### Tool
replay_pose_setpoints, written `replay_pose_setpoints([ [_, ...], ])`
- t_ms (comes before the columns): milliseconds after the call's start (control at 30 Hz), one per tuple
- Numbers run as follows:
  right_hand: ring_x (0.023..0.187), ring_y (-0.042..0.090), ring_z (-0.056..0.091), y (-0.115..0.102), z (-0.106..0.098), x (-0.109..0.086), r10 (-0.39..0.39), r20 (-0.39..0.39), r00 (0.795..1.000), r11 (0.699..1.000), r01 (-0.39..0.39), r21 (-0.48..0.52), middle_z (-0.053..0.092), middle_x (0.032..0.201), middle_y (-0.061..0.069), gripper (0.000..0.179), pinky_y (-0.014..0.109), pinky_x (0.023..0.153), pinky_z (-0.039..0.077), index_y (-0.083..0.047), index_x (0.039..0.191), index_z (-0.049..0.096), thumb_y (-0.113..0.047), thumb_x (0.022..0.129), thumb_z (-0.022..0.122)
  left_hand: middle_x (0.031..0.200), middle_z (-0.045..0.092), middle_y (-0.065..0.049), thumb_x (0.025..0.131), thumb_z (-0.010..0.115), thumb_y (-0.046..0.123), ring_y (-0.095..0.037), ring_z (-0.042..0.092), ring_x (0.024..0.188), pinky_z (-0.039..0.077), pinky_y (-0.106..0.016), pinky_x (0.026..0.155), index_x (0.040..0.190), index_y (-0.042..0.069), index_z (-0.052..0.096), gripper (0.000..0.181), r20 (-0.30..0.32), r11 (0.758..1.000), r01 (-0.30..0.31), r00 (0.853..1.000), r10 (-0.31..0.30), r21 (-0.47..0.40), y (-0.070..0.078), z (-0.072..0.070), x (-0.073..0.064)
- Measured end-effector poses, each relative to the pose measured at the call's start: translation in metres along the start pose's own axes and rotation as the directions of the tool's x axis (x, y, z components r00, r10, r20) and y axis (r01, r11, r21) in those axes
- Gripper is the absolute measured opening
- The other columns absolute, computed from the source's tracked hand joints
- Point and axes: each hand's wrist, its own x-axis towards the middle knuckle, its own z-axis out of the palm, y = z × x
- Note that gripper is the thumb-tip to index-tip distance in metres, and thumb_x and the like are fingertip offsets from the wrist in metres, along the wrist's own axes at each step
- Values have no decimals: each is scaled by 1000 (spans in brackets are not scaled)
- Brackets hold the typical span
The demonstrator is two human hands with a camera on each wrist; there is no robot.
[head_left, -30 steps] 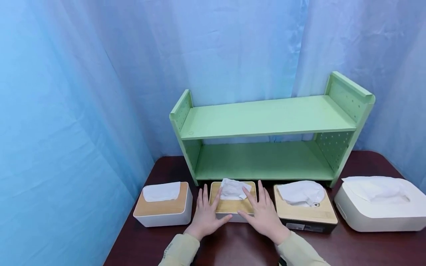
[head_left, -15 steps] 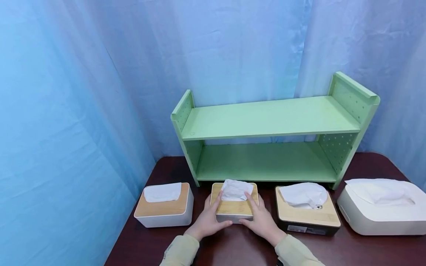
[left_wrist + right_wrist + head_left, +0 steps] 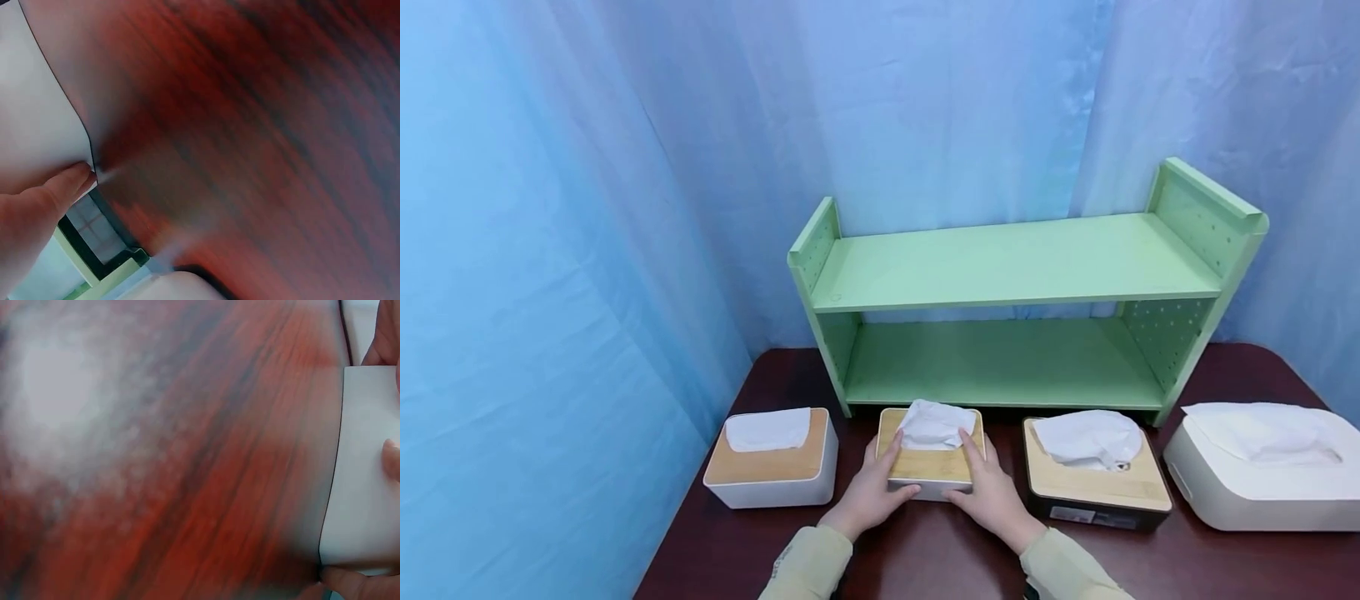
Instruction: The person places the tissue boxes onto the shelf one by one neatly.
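Note:
A small tissue box [image 3: 925, 465] with a bamboo lid and white sides stands on the table, a crumpled white tissue [image 3: 937, 426] poking from its top. My left hand [image 3: 871, 493] grips its left side and my right hand [image 3: 994, 495] its right side. Both thumbs are at the front wall; the index fingers reach over the lid beside the tissue. In the left wrist view, fingertips [image 3: 76, 176] press the white box wall [image 3: 37, 119] near its bottom edge. The right wrist view shows the white wall [image 3: 365, 481] with fingertips [image 3: 347, 580] at its corner.
A green two-tier shelf [image 3: 1007, 267] stands behind the boxes. Left is another wood-topped white tissue box [image 3: 767, 468]; right are a black one with a wooden lid [image 3: 1097, 492] and a large white one [image 3: 1262, 492]. Blue curtains [image 3: 925, 108] surround the dark red table [image 3: 925, 558].
My spread hands have closed in on the small tissue box from both sides and now grip it. The head view has shifted slightly.

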Motion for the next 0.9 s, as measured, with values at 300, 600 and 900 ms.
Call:
replay_pose_setpoints([
  [300, 102, 44, 59, -1, 4, 1, 44, -28, 999, 998, -43, 34, 26, 145, 36, 94, 51, 78, 50, -3, 145, 34, -21, 68, 85, 147, 25, -32, 86, 68, 37, -44, 45, 124, 42, -53, 97, 151, 17, 27, 80, -63, 1000, -14, 998, 13, -10, 2, 1, 0],
  [600, 117, 49, 50, -6, 1, 1, 94, -62, 994, 989, -86, 123, 30, 145, 35, 93, 54, 90, 46, -3, 141, 41, -14, 62, 88, 146, 35, -26, 75, 80, 27, -34, 44, 129, 41, -47, 100, 144, 7, 40, 83, -118, 999, 17, 993, -22, -44, 6, 0, 5],
  [900, 116, 45, 52, -19, -16, 10, 11, -176, 984, 984, 20, 175, 28, 149, 29, 91, 51, 86, 47, -6, 140, 44, -10, 61, 88, 149, 31, -24, 71, 83, 20, -35, 37, 135, 43, -45, 100, 143, 9, 43, 82, -246, 993, -33, 969, 5, -112, 23, -20, 5],
])
